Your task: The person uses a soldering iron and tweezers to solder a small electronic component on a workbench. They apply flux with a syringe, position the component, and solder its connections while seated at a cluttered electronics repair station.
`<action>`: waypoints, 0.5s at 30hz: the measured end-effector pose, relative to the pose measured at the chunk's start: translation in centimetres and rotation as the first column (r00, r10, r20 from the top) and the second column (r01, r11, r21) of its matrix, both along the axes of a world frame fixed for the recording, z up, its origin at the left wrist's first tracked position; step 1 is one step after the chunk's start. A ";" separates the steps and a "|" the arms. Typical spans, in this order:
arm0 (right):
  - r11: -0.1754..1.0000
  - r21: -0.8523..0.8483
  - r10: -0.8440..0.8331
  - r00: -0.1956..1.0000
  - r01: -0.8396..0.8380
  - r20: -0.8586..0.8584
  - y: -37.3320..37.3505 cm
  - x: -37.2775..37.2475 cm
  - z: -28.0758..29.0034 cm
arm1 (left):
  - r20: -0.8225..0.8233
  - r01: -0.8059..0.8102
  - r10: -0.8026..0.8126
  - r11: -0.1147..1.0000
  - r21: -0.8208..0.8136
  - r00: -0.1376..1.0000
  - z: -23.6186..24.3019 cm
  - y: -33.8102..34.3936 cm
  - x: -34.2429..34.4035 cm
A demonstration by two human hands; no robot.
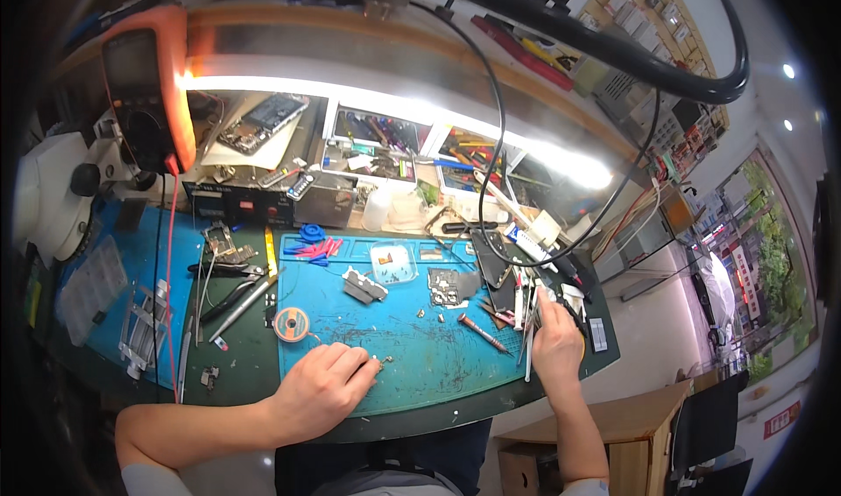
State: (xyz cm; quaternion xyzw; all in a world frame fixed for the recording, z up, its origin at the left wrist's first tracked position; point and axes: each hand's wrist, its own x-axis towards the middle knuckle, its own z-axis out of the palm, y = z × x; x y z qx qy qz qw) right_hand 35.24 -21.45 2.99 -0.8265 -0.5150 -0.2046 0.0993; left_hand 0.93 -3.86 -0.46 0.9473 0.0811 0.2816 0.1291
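Observation:
My left hand [322, 393] rests on the near edge of the blue mat [394, 330], fingers curled and pinched together. Beside its fingertips lies a tiny metal part [383, 362]; whatever it grips is hidden. At the right, my right hand [555, 345] reaches among a cluster of slim tools, its fingers closed at a pale handle I cannot make out. Just left of it lies a red-handled screwdriver [483, 333]. Farther in are a dark phone part [451, 287], a small clear tray [393, 262] and a grey metal piece [363, 287]. A solder spool [292, 324] sits at the mat's left.
An orange multimeter [149, 93] stands at the back left, its red lead [175, 277] hanging across the bench. Pliers [235, 296] lie left of the mat. A black cable [499, 146] loops down from overhead. Tool bins [372, 146] line the back under a bright lamp.

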 end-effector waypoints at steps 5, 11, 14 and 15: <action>0.779 0.440 0.459 0.884 -0.447 0.085 4.9 -2.9 8.2 | 0.015 -0.026 0.026 0.999 0.037 1.000 0.0 -0.1 -0.1; 0.601 0.799 0.743 0.347 0.033 -0.573 19.0 -2.7 23.3 | -0.005 0.033 -0.033 0.997 0.071 0.999 -0.5 0.5 0.0; 0.671 0.733 0.702 0.225 0.108 -0.676 24.5 4.8 27.0 | 0.014 0.056 -0.057 0.995 0.081 0.998 -0.2 0.4 0.4; 0.682 0.722 0.680 0.260 0.118 -0.685 25.5 5.2 27.3 | 0.012 0.052 -0.053 0.995 0.080 0.999 -0.3 0.4 0.2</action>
